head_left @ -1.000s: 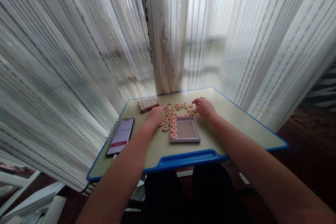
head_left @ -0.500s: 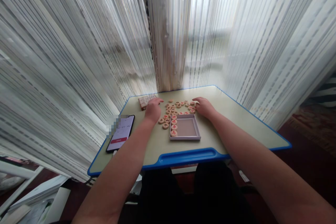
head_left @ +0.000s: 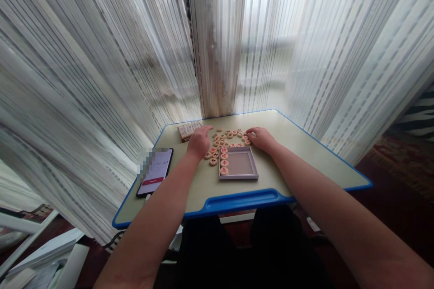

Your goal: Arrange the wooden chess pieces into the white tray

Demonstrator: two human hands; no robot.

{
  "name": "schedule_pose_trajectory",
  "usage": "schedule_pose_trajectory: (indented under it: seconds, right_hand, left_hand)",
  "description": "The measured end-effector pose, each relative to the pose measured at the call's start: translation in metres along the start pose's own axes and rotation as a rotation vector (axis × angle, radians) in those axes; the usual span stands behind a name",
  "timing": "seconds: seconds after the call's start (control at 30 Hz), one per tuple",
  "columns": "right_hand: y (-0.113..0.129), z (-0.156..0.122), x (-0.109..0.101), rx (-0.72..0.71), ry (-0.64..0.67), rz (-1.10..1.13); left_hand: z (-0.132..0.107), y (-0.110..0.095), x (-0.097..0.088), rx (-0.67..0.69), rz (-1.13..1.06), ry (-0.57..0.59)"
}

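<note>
Right hand [head_left: 261, 138] placed at far-right discs [head_left: 247, 142], left hand [head_left: 199, 142] held left of them; hold in either grip cannot be told. Discs best pinched by rims.

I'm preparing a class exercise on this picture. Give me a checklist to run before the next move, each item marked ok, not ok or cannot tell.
1. Shallow tray open side up: ok.
2. Four red-marked xiangqi pieces lined up along the tray's left wall: ok.
3. Loose xiangqi pieces well spread: not ok; many are bunched together.
4. Right hand's grip on a piece: cannot tell; fingertips are at the bunch, details too small.
5. Left hand outside the tray: ok.
6. Smartphone screen fully visible: not ok; upper left is pixelated.
</note>
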State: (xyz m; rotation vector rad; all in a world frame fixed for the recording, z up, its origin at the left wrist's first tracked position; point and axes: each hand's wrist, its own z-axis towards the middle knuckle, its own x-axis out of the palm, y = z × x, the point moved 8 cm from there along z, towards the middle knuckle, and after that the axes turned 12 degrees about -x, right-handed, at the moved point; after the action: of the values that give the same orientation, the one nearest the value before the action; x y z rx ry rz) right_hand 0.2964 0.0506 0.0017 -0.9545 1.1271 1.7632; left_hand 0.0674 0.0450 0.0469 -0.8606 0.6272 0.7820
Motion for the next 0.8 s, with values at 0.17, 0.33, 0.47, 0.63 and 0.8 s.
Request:
schedule_pose_trajectory:
  seconds: [0.17, 0.33, 0.47, 0.63, 0.8]
  right_hand:
    - [-0.003, -0.001, -0.005, 0.043, -0.044, -0.012]
    - [-0.003, 0.001, -0.004, 0.035, -0.049, 0.019]
    - [-0.004, -0.001, -0.005, 0.060, -0.064, 0.039]
    - [-0.008, -0.004, -0.007, 0.130, -0.093, 0.077]
    - [-0.010, -0.004, -0.011, 0.135, -0.182, 0.172]
  left_hand:
    - [-0.001, -0.002, 0.010, 0.024, 0.035, 0.098]
    - [-0.003, -0.006, 0.016, 0.085, 0.045, 0.121]
    - [-0.003, -0.006, 0.016, 0.095, 0.053, 0.138]
    - [-0.004, -0.006, 0.020, 0.085, 0.065, 0.178]
    - [-0.005, -0.007, 0.020, 0.117, 0.049, 0.160]
